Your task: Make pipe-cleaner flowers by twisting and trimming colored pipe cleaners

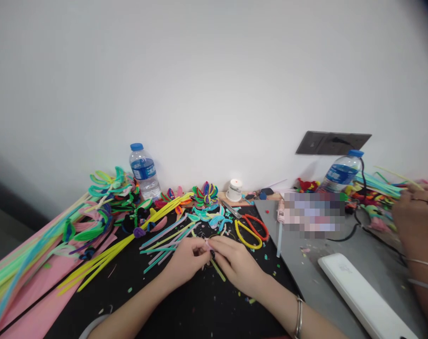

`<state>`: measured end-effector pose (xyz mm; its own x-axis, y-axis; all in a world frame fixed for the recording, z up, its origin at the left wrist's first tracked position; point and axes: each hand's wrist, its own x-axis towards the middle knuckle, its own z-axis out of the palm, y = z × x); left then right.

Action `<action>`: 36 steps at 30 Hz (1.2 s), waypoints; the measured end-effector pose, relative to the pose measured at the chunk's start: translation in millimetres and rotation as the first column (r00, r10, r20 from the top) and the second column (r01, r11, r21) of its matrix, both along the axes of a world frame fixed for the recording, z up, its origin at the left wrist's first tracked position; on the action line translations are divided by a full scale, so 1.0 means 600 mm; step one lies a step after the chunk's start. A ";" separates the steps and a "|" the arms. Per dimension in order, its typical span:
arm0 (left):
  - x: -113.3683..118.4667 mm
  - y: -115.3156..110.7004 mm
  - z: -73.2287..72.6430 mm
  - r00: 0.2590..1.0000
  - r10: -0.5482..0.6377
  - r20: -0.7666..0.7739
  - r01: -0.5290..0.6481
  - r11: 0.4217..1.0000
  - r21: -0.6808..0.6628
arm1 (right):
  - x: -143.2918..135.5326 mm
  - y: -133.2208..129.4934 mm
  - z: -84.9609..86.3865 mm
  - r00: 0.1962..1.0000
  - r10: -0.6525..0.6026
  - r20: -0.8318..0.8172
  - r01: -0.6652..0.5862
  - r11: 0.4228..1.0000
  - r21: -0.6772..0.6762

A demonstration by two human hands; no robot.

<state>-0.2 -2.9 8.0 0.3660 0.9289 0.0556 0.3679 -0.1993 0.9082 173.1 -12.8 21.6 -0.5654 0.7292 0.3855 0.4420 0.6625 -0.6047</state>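
Observation:
My left hand (186, 258) and my right hand (237, 260) meet over the black mat (185, 306). Fingertips of both pinch a small pink fuzzy piece (207, 245), mostly covered by the fingers. Something small and dark shows at the right fingers; I cannot make it out. A yellow-green pipe cleaner (218, 270) sticks out beneath the hands. Cut pastel pipe cleaners (160, 242) lie left of them, with light-blue fuzzy petals (219, 221) just behind. Scissors (238, 216) with yellow and red handles rest beyond my right hand.
Long yellow pipe cleaners (104, 256) and finished fuzzy flowers (108, 183) crowd the left. Water bottles (143, 172) stand by the wall, near a white spool (234, 190). Rightward are a pink glue gun (281, 212), a white oblong case (362, 292), cables and another person's hand (414, 214).

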 end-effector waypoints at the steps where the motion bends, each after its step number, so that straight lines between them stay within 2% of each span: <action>1: 0.001 -0.001 0.002 1.000 0.008 -0.028 -0.007 0.999 0.038 | 0.000 0.002 -0.003 0.999 -0.027 -0.047 0.026 0.999 -0.019; 5: 0.002 -0.004 0.003 0.986 0.028 -0.167 0.007 0.979 0.205 | -0.003 0.010 -0.019 0.981 -0.146 -0.130 0.137 0.988 -0.076; 8: 0.002 -0.004 -0.002 0.961 0.012 -0.277 0.067 0.959 0.275 | -0.004 0.012 -0.026 0.977 -0.168 -0.128 0.155 0.982 -0.104; 15: -0.001 -0.007 -0.004 0.870 -0.017 -0.492 0.210 0.917 0.339 | -0.001 0.015 -0.027 0.992 -0.122 -0.045 0.116 0.986 -0.117; 20: -0.005 -0.011 0.001 0.818 0.006 -0.575 0.272 0.877 0.396 | 0.003 0.016 -0.027 0.989 -0.094 0.111 0.100 0.994 -0.052; 23: -0.006 -0.011 0.003 0.812 0.004 -0.584 0.286 0.869 0.403 | 0.004 0.014 -0.024 0.981 -0.044 0.188 0.053 0.998 -0.042; 25: -0.005 -0.011 0.004 0.839 0.000 -0.545 0.257 0.881 0.396 | 0.004 0.013 -0.019 0.981 -0.032 0.193 0.041 0.998 -0.042; 28: 0.000 -0.010 0.006 0.924 0.026 -0.381 0.120 0.927 0.354 | 0.003 0.012 -0.012 0.992 -0.069 0.106 0.075 0.996 -0.052; 31: 0.007 -0.008 0.006 0.993 0.060 -0.101 -0.041 0.984 0.176 | 0.000 0.012 -0.010 0.987 -0.153 -0.056 0.149 0.987 -0.066; 34: 0.013 -0.009 0.004 0.971 0.110 0.212 -0.096 0.993 -0.072 | -0.007 0.011 -0.013 0.938 -0.268 -0.221 0.236 0.958 -0.161; 36: 0.016 -0.010 0.004 0.932 0.146 0.332 -0.092 0.980 -0.174 | -0.012 0.009 -0.015 0.888 -0.325 -0.326 0.241 0.932 -0.272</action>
<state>9.6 -9.0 10.2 0.2361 0.9717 0.0111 0.0425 -0.0218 0.9989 165.9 -7.5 12.5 -0.1750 0.9258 0.3352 0.3147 0.3752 -0.8719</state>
